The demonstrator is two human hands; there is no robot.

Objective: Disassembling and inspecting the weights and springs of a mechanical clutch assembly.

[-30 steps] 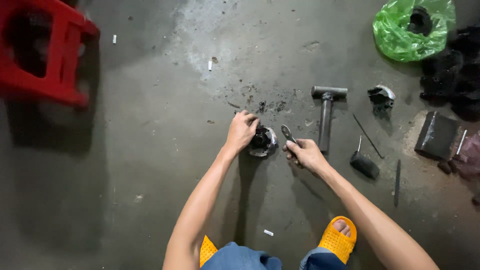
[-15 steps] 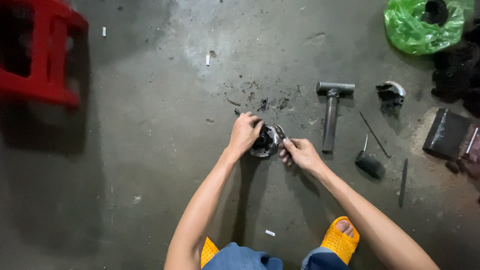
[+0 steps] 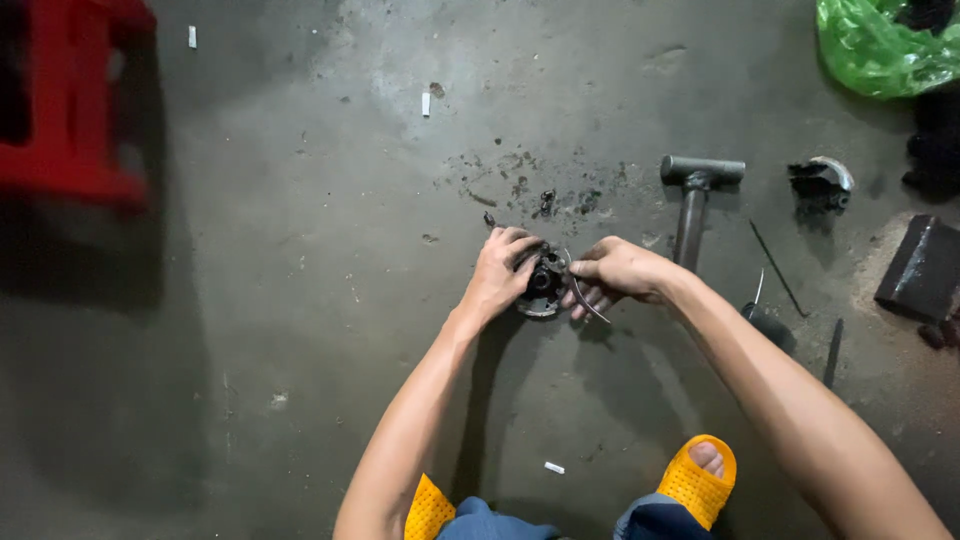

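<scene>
While the left hand [image 3: 497, 277] grips the round metal part [image 3: 541, 284], the right hand [image 3: 618, 270] pinches a tool at it.

Both arms are bare to past the elbows, with no sleeves, watch or gloves on the left hand [image 3: 497, 277] or right hand [image 3: 622, 270]. Blue denim trousers [image 3: 655, 522] cover the knees, and perforated orange-yellow rubber sandals [image 3: 697, 481] leave the toes showing.

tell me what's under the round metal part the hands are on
The round metal part rests on the bare concrete floor. The left hand and right hand cover its sides, so whatever lies directly beneath it or under the fingers is hidden.
</scene>
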